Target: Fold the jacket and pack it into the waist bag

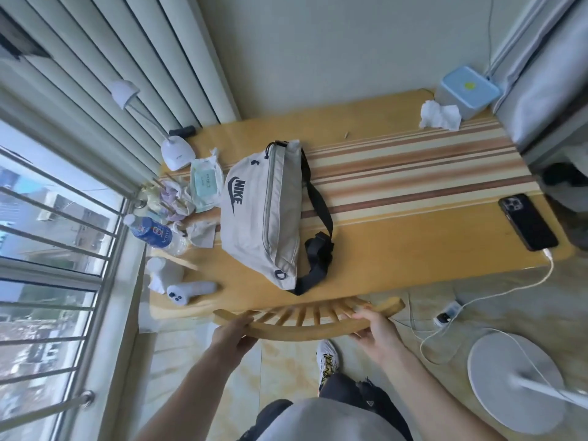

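A beige waist bag (254, 218) with a dark logo and black strap lies on the wooden table (413, 237), its zipper closed. No jacket is in view. Below the table's near edge, a wooden chair's curved backrest (305, 329) shows. My left hand (232, 335) grips its left end and my right hand (375, 329) grips its right part. Both hands are well short of the bag.
Along the table's left side stand a lamp (176, 152), wipes pack (205, 183), water bottle (152, 232), tissues and a white controller (187, 291). A charging phone (526, 222) lies at right, a blue box (466, 90) far right. A fan base (515, 380) stands on the floor.
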Available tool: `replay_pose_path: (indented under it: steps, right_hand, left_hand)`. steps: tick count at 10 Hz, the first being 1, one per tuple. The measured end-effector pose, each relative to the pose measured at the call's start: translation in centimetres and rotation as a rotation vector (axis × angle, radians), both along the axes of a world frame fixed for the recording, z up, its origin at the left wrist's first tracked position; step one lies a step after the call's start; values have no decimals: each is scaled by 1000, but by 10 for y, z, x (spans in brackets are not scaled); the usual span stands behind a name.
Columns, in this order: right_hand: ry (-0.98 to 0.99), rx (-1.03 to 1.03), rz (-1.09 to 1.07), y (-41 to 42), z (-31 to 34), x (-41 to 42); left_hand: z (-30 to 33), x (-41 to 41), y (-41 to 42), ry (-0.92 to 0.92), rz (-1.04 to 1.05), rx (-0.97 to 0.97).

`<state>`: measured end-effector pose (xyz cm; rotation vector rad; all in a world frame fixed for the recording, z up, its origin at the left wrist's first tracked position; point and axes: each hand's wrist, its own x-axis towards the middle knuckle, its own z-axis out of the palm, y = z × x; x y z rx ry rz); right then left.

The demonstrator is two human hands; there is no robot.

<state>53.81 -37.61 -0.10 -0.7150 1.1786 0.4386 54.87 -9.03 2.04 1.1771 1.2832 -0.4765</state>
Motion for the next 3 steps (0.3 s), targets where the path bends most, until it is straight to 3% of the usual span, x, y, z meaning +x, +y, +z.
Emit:
replay_pose_path:
  steps: [3]
  right_hand:
    - [-1,-265,71,14,22,-13]
  left_hand:
    - [35,-33,9,-164,-50,-36]
